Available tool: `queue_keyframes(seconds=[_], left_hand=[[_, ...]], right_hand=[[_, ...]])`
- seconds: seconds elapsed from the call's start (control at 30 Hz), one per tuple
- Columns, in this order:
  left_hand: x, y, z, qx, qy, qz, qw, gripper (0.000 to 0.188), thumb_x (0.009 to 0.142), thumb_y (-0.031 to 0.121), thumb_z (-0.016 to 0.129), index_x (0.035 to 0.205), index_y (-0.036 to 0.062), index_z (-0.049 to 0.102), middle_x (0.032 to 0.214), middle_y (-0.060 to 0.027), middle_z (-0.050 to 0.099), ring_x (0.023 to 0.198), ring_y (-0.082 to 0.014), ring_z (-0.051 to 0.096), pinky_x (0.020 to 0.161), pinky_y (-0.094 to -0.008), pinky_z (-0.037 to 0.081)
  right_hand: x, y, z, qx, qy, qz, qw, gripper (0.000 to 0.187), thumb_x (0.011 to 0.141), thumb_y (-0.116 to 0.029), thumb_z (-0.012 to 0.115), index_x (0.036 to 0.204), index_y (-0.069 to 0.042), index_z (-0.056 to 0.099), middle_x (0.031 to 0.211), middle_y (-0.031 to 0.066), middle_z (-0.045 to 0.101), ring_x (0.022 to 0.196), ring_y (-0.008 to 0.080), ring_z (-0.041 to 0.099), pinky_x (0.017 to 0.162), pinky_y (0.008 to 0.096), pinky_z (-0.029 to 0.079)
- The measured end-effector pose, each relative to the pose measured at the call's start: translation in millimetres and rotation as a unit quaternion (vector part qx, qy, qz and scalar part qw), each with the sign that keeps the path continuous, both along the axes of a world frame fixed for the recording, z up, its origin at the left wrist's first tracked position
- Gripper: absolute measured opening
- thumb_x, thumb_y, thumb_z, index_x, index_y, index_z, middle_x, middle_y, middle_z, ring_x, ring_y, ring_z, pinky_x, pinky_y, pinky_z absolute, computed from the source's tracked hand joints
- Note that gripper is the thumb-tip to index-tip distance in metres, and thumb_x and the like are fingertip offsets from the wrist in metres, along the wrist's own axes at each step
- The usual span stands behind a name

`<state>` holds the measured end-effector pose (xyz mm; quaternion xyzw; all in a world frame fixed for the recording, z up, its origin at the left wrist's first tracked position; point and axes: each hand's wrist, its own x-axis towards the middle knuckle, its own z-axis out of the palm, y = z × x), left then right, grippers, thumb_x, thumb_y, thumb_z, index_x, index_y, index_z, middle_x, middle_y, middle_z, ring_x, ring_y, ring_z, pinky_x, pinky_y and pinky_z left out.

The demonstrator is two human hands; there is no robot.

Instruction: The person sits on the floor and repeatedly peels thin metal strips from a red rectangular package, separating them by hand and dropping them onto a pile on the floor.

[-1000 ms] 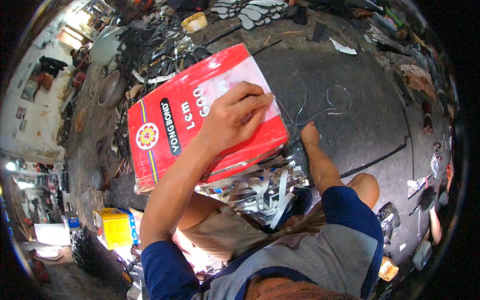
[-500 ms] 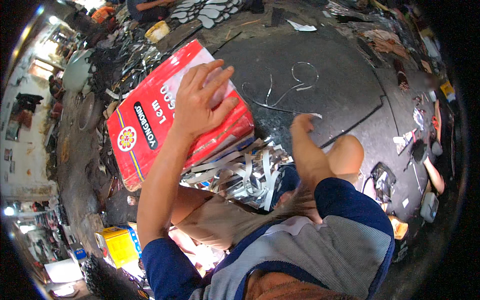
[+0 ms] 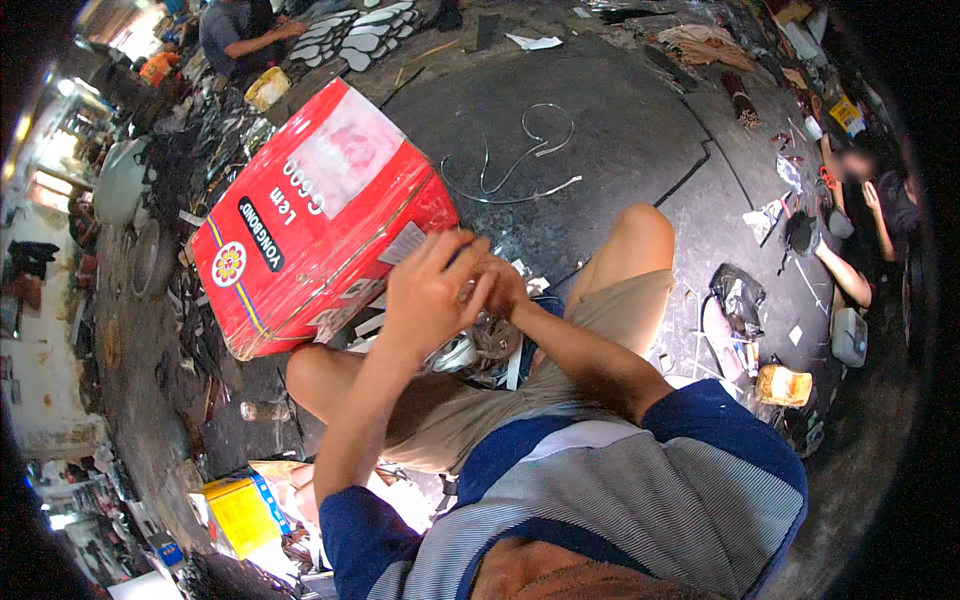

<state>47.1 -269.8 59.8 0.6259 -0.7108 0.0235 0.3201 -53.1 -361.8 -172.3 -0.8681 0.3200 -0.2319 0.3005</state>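
Red, glossy box (image 3: 320, 215) sits by curled left hand (image 3: 432, 283) — right hand (image 3: 503, 284) alongside.

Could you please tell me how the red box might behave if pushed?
The red box is unlikely to roll, given its broad flat faces. It seems fairly stiff, judging by its squared corners. Its smooth-looking surface may feel slippery.

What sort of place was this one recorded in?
Probably a small workshop, perhaps for footwear: pale sole-shaped pieces lie grouped together, a white scrap and other litter cover parts of the dark floor, and people sit working low down.
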Motion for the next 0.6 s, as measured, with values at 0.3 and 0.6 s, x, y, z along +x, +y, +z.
queue_keyframes(seconds=[0.3,0.6], left_hand=[[-9.2,38.6,-36.1,0.199,0.445,-0.019,0.873,0.050,0.083,0.018,0.078,0.126,-0.0012,0.061,0.109,-0.0106,0.068,0.101,-0.0173,0.065,0.088,-0.0332,0.051],[16.5,91.0,36.8,0.108,0.681,-0.033,0.723,0.026,0.092,0.027,0.064,0.087,0.0022,0.060,0.086,-0.0104,0.064,0.075,-0.0164,0.061,0.071,-0.0275,0.051]], right_hand=[[-54.7,-13.3,223.1,0.277,-0.115,0.184,0.936,0.020,0.083,-0.022,0.079,0.086,-0.005,0.069,0.074,0.0011,0.064,0.069,0.0075,0.056,0.063,0.0274,0.046],[-4.7,-86.7,352.3,0.274,-0.393,0.167,0.862,0.016,0.090,-0.020,0.074,0.095,-0.006,0.069,0.076,0.0010,0.066,0.054,0.0039,0.054,0.047,0.0190,0.044]])
